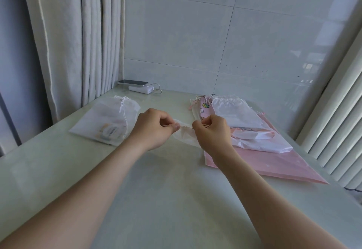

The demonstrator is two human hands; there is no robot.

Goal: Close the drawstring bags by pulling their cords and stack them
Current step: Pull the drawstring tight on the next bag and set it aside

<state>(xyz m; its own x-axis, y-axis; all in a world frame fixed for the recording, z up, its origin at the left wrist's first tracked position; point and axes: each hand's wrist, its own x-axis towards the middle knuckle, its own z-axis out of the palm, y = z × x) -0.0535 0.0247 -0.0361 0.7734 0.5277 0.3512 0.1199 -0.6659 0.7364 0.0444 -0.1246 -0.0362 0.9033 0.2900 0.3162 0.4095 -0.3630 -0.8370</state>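
- Nearest, my left hand [154, 128] and right hand [212, 132] hold a small white bag [185, 133] just above the tabletop [156, 190]. Each grip pinches one side of its mouth.
- I judge this bag is mid-closing.
- Farther left lies a lone bag [109, 120], its mouth gathered.
- Farther right is a heap of pink and white bags [254, 131]. I cannot tell which of them are finished.

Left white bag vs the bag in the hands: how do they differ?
The left bag lies flat on the table, untouched; the held bag is pinched between left hand and right hand. The left bag's mouth looks gathered; the held bag's mouth stretches between the hands. Both are thin, whitish.
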